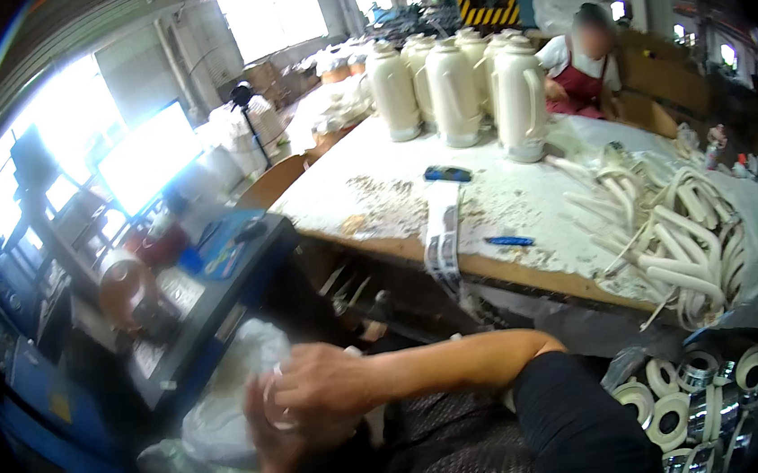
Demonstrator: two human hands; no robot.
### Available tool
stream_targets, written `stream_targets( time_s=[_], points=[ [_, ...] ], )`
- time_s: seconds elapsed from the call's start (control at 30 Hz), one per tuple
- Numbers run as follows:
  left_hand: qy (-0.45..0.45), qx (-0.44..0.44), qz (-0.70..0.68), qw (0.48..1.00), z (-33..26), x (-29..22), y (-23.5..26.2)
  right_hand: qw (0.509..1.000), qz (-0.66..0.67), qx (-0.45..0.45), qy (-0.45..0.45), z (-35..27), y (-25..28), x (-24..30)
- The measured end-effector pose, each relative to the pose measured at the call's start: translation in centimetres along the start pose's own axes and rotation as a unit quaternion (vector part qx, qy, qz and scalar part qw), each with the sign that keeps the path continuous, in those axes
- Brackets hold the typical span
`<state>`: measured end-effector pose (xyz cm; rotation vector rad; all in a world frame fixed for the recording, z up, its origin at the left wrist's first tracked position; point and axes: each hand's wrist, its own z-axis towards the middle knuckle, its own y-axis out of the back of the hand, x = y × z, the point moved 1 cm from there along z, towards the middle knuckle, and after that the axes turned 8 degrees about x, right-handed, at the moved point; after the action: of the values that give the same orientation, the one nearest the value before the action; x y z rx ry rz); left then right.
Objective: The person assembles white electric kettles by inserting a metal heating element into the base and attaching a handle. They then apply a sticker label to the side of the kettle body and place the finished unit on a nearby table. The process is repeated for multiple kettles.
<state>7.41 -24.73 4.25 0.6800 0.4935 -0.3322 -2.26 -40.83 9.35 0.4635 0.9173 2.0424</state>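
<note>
In the head view, the only one I have, I'm watching two bare hands low and left of centre, close together over the near side of a whitish plastic bag [235, 398]. The right hand [324, 381] comes in from the right on a bent arm with a black sleeve [584, 421], its fingers curled; the left hand [270, 431] is up against it, smeared by blur. A pale ring [269, 397] shows between the two, at the fingers. I cannot tell whether either hand's grip is clamped on the ring or just against it. Beyond them I have a big white desk [330, 196] strewn with dark crumbs. A cluster of cream jugs [454, 95] stands upright toward its far side. Nearer me, a printed strip [442, 231] hangs over the front edge with a dark-blue tool [447, 174] at its far end, and a blue cutter [510, 241] lies to the right of the strip. A heap of white curved pieces [681, 241] covers the desk's right end, and below it, at lower right, I see white and silvery rings [670, 418] piled together. A bright screen [147, 158] stands on my left, and a person in a red apron [575, 89] is behind the jugs, to their right.
</note>
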Motion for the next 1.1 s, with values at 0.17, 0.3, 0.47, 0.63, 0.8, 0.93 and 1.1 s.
stream_targets(
  time_s=[0.17, 0.3, 0.47, 0.63, 0.8, 0.93, 1.1],
  points=[
    [0.056, -0.040, -0.048, 0.996, -6.5, 3.3, -5.9, 0.993, 0.097, 0.002, -0.060, -2.6, -0.7, 1.6],
    [0.199, -0.043, -0.001, 0.979, -9.2, 3.6, -5.5, 0.974, 0.149, -0.168, -0.036, -4.9, 4.3, 3.3],
    [0.146, -0.104, 0.047, 0.983, -8.9, 1.9, -1.7, 0.902, -0.079, -0.384, 0.182, -4.7, 10.2, 3.9],
    [0.108, -0.023, 0.158, 0.981, -8.0, 0.3, 0.8, 0.934, -0.320, -0.073, -0.139, 6.7, 11.3, -8.1],
    [0.152, 0.000, 0.101, 0.983, -10.4, 2.6, 1.3, 0.948, 0.066, 0.109, -0.292, 6.8, -2.1, -15.4],
    [0.084, 0.061, 0.011, 0.995, -10.5, 6.0, 0.7, 0.976, 0.049, 0.205, -0.061, 3.5, -18.6, -15.6],
    [0.053, 0.089, 0.016, 0.994, -9.0, 6.9, 0.3, 0.900, -0.120, 0.398, -0.131, 6.7, -34.8, -19.4]
  ],
)
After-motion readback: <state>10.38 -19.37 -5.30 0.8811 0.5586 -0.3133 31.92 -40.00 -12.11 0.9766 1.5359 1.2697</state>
